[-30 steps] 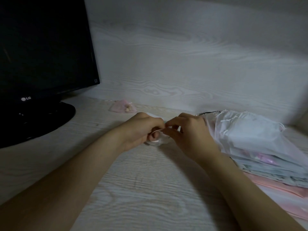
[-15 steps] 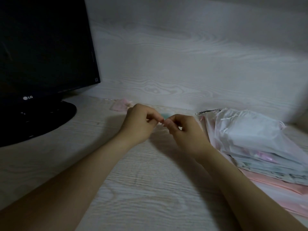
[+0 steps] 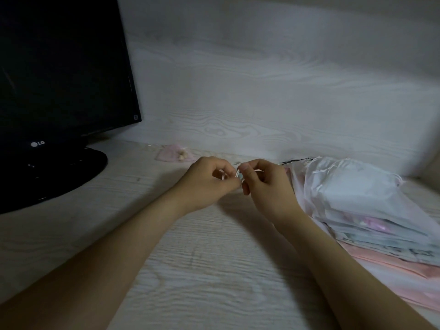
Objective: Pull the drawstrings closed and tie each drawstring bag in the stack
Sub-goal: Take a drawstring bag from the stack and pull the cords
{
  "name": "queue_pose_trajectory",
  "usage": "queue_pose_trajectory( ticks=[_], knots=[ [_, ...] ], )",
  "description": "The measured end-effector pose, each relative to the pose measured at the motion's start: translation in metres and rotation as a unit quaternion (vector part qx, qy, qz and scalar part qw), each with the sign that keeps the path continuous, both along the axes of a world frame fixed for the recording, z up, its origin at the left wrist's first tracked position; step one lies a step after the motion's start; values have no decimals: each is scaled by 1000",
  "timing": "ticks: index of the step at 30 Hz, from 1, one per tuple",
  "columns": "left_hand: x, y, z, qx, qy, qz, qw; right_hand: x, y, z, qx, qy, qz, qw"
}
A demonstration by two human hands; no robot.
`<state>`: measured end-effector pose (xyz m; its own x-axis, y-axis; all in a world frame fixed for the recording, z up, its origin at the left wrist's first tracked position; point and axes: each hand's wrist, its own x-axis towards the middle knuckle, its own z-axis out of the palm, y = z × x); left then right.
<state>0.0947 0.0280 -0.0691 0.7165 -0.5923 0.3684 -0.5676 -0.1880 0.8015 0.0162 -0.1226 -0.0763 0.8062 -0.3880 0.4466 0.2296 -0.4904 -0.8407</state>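
My left hand (image 3: 207,184) and my right hand (image 3: 266,189) meet over the middle of the pale wooden desk. Both pinch the thin white drawstring (image 3: 238,175) of a small bag, which the fingers almost wholly hide. To the right lies the stack of drawstring bags (image 3: 371,206), sheer white ones on top, grey and pink ones beneath, with loose white cords at its far end. A small pink bag (image 3: 175,153) lies at the back of the desk, left of my hands.
A black monitor (image 3: 62,75) on a round black stand (image 3: 59,172) fills the left side. A pale wood-grain wall panel (image 3: 273,96) rises behind the desk. Bare desk surface (image 3: 214,270) lies between my forearms.
Both hands have lifted slightly off the desk and moved away from me. The small sheer bag seen under them a second ago is now hidden between the fingers.
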Motion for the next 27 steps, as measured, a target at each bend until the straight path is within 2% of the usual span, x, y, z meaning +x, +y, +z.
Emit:
queue_pose_trajectory(
  ticks=[3,7,12,15,19,22,25,27],
  knots=[
    [-2,2,10,-19,83,2,996,0,-1,0,-16,-10,-12,1000],
    [3,6,19,-169,185,51,967,0,-5,-1,-54,-5,-29,998],
    [-2,10,25,-250,284,-37,925,-1,-1,1,-96,16,-21,995],
    [2,10,23,-262,312,-31,913,-5,-1,1,-135,25,-20,990],
    [5,11,24,-271,312,-14,910,-4,-7,1,-234,33,-74,969],
    [5,12,25,-274,293,-5,916,-2,-9,0,-254,27,-107,961],
    [7,11,21,-210,200,46,956,0,-10,-1,-202,32,-119,972],
    [6,14,20,-139,128,58,980,-1,-8,0,-121,40,-102,987]
  ],
)
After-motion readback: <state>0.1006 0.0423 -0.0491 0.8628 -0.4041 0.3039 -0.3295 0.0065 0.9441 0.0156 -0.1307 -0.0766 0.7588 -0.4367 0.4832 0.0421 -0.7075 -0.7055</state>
